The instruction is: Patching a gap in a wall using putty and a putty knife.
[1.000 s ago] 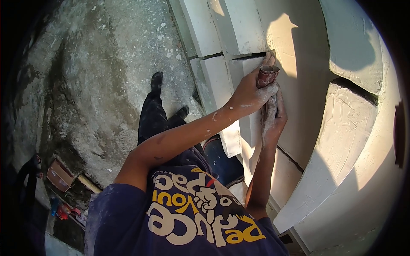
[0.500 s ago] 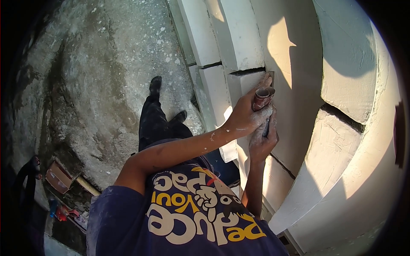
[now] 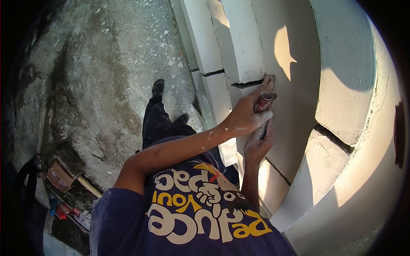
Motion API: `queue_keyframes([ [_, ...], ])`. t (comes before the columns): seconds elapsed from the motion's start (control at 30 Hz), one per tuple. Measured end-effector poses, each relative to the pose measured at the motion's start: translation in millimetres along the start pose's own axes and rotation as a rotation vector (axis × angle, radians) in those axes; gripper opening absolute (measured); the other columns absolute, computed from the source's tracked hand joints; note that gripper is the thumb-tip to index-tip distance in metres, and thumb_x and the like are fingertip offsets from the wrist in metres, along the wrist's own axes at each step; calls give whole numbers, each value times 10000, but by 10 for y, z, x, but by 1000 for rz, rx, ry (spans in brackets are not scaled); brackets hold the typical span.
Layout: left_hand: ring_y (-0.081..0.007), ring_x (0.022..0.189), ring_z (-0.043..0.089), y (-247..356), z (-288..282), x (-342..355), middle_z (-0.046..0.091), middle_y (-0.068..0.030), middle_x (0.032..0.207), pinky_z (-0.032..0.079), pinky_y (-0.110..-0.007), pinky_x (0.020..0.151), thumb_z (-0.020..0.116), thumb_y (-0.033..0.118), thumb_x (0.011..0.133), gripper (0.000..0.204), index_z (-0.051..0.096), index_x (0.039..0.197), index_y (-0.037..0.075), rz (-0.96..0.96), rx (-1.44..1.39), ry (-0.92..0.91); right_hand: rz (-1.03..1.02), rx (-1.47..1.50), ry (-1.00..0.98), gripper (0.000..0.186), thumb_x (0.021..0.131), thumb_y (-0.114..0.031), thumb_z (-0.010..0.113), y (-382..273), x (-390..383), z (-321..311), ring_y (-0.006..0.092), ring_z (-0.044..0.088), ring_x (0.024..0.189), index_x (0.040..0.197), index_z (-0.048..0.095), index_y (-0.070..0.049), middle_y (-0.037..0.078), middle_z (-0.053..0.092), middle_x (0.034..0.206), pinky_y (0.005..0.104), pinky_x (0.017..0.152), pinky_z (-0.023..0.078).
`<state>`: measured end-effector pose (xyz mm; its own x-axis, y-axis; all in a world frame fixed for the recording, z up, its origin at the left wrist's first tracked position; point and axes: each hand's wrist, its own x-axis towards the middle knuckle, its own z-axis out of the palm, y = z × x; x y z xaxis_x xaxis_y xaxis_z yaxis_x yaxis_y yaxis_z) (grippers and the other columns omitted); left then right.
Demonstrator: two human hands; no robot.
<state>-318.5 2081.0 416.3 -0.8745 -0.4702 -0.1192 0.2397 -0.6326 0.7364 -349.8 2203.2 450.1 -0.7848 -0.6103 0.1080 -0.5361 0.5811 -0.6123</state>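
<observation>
Both my hands are on a trowel with a brown, hollow-ended tubular handle, laid against a smooth pale plastered surface. My left hand, spotted with white plaster, wraps the handle, and its fingers stretch toward the far end of the blade. Just nearer to me, my right hand grips the tool's near part, its fingers dusted white. Most of the blade is hidden under the hands; a thin corner shows past the left fingertips. A dark gap between pale ledge blocks runs up beside the left fingers.
Stepped pale blocks line the left of the surface. A curved raised edge with another dark gap borders it on the right. Rough, plaster-spattered concrete floor lies left. A brick-like block and a wooden handle sit lower left.
Both hands have slid the trowel a little farther away along the surface, so the blade tip now passes the dark gap. The view has shifted slightly. The grip looks the same.
</observation>
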Motion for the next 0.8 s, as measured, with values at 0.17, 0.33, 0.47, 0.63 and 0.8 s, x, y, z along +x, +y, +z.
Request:
queue_keyframes([
  [0.17,-169,1421,422,-20,-68,104,380,-155,1626,326,-313,1171,640,16,933,559,447,1448,-81,14,39,3,-60,-32,26,409,1026,-48,498,38,70,117,344,671,1183,1385,517,148,326,651,1282,399,972,518],
  [0.33,-169,1447,388,111,-109,105,357,-176,1637,306,-307,1181,640,24,932,594,414,1470,-86,-61,5,-31,-47,-51,20,433,999,-15,501,-112,97,60,354,670,1185,1409,512,125,321,654,1279,382,991,501],
  [0.47,-186,1473,366,183,-77,178,324,-187,1652,268,-297,1200,620,-6,925,575,424,1460,-81,-79,-20,-27,33,5,-19,439,994,-44,506,-89,229,70,270,633,1201,1391,519,140,270,653,1315,363,1037,468],
  [0.63,-181,1384,459,55,-32,136,388,-177,1610,349,-303,1150,618,-1,931,525,468,1431,-61,-22,93,-13,5,-17,-43,423,1011,-50,496,-96,210,-14,256,635,1178,1388,523,141,253,661,1307,360,1025,473],
  [0.8,-224,1502,329,-55,-63,231,312,-236,1639,306,-294,1180,630,34,913,641,391,1496,-82,78,17,60,2,28,1,425,1015,-54,497,-60,268,107,259,628,1198,1394,524,136,245,663,1307,355,1040,458],
])
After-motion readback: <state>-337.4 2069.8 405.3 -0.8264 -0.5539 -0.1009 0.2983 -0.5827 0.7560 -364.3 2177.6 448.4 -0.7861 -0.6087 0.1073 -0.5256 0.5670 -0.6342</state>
